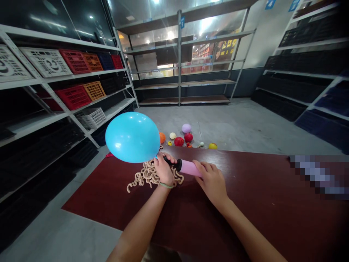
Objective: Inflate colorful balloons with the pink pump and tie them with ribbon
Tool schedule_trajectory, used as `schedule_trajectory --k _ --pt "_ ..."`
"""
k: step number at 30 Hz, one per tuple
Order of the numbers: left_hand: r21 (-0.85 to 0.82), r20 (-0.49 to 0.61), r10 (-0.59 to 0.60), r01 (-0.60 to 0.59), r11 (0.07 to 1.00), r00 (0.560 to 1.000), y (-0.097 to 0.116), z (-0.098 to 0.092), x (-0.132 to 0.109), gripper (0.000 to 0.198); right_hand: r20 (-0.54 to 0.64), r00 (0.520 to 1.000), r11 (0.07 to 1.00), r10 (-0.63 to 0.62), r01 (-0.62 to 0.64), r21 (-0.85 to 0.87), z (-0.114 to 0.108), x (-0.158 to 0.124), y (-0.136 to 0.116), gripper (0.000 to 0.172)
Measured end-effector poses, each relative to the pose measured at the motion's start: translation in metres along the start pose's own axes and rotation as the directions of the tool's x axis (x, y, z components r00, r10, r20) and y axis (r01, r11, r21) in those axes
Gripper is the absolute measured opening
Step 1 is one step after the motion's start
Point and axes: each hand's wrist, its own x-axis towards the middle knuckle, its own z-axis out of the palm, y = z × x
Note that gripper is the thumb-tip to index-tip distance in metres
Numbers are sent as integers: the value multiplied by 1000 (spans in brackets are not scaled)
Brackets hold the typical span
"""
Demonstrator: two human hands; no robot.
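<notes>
A large blue balloon is inflated and points to the left over the table. My left hand is closed around its neck, where it meets the black end of a hand balloon pump. The pump has a pink barrel, and my right hand is wrapped around that barrel's right end. My left fingers partly cover the join between neck and nozzle. Beneath and beside my left hand lies a tangled heap of beige curly strands; their exact kind I cannot make out.
The dark red table spans the front. Beyond its far edge, several small balloons, including a purple balloon and a red balloon, lie on the grey floor. Shelves with a red crate stand left; a metal rack stands behind.
</notes>
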Motion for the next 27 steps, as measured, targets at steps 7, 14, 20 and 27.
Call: schedule_trajectory --k 7,14,20,27 --pt "-39 -94 35 -39 998 995 23 -6 22 15 -36 999 996 7 -10 -88 -2 3 40 48" --pt "12 -118 27 -26 1000 993 5 -4 3 20 -10 997 996 75 -75 -51 0 -3 -1 50" --pt "37 -24 7 -6 999 1000 -11 -5 -4 25 41 999 1000 25 -26 12 3 -2 -10 54" --pt "8 -64 64 -63 998 996 13 -6 18 22 -16 1000 999 21 -22 -36 3 3 39 50"
